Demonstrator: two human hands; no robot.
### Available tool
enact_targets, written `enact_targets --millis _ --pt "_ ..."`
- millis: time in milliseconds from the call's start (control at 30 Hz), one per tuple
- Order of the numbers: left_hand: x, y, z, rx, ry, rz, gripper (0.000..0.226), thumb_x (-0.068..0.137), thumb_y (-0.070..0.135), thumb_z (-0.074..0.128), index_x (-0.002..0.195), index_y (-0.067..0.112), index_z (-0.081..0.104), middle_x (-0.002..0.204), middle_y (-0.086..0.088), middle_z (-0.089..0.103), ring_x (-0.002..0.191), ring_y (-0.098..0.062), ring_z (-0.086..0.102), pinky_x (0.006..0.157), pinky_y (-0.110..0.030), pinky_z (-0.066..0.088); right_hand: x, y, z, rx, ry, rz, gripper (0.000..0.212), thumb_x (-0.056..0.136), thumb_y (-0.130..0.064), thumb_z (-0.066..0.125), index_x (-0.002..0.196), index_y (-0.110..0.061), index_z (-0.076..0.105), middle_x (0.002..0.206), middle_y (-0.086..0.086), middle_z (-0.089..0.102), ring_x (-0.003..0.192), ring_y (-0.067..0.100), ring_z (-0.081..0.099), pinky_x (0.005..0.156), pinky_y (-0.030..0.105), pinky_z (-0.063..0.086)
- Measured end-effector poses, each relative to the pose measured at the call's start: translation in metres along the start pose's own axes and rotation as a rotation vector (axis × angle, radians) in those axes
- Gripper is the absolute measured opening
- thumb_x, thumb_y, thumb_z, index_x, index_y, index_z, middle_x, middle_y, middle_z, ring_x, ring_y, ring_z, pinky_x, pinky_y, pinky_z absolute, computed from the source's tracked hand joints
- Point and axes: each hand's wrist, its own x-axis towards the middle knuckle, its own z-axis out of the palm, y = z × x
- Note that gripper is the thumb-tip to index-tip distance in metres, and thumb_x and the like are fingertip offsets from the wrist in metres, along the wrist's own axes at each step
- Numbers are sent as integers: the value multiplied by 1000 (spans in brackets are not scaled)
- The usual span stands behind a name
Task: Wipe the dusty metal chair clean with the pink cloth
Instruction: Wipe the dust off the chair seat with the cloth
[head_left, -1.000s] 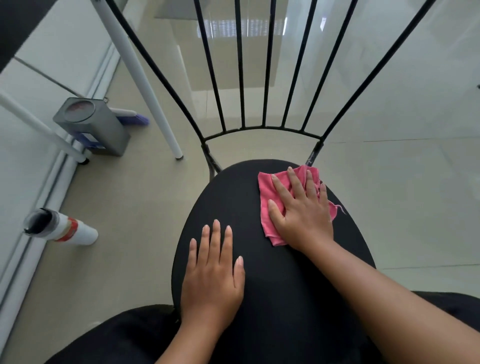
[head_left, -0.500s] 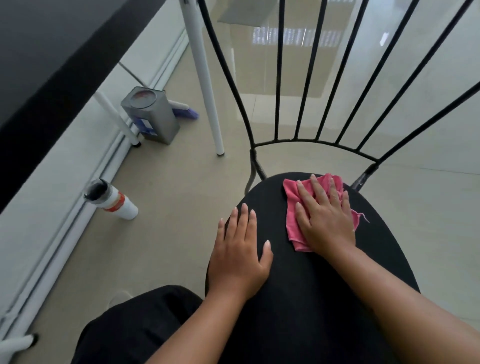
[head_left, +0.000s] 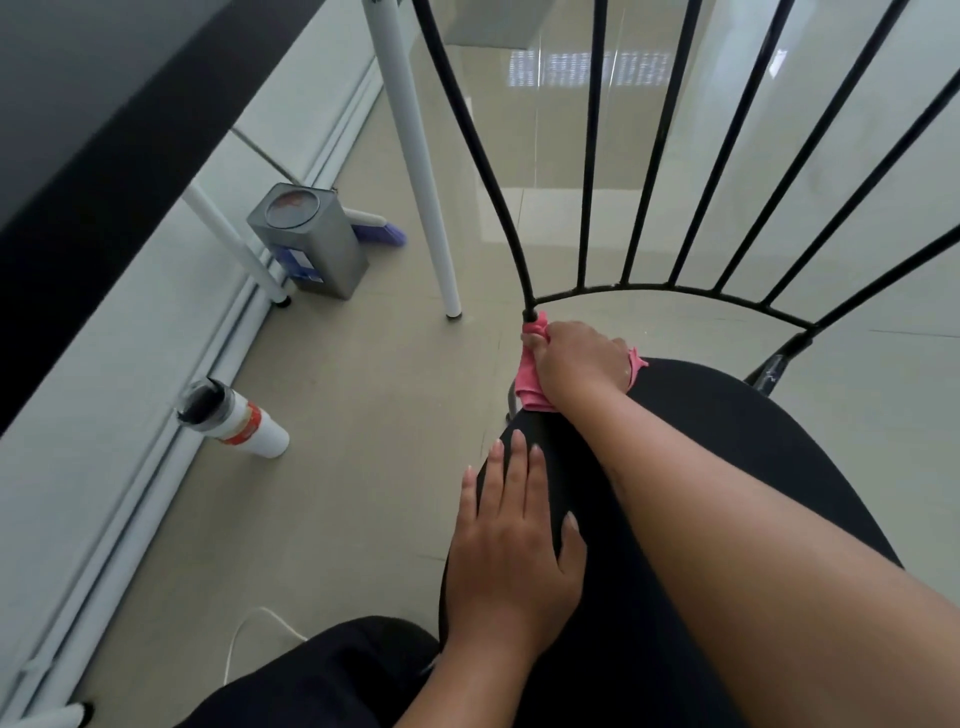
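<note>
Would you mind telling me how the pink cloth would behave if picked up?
The pink cloth is probably floppy: it bunches in the right hand around the chair post. It looks thin, so likely light. A loose corner would probably dangle.

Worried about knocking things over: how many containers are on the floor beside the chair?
2: grey metal tin by the white table legs; white tumbler nearer, by the wall. More may be unseen.

Right hand (head_left: 579, 364) grips pink cloth (head_left: 530, 387) around chair (head_left: 727, 467) post.
</note>
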Motion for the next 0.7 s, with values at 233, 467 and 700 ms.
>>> enact_targets --millis 233,467,700 --pt "0 0 0 -13 -1 1 64 93 43 34 148 10 37 158 -8 27 147 -23 22 114 -43 18 -9 14 0 70 119 -93 39 101 -49 39 100 -25 70 89 -3 64 74 20 54 74 34 36" --pt "0 0 -1 -8 3 0 65 93 44 36 148 11 36 158 -7 27 146 -22 23 114 -42 15 -17 20 -12 65 17 -200 32 100 -41 47 106 -22 72 93 -1 58 84 22 57 80 36 46" --pt "0 -1 1 -10 9 5 66 92 45 37 149 12 35 158 -6 28 146 -22 23 114 -41 15 -15 25 -45 333 583 -297 15 98 -11 53 111 -13 60 95 8 61 62 24 54 56 33 45"
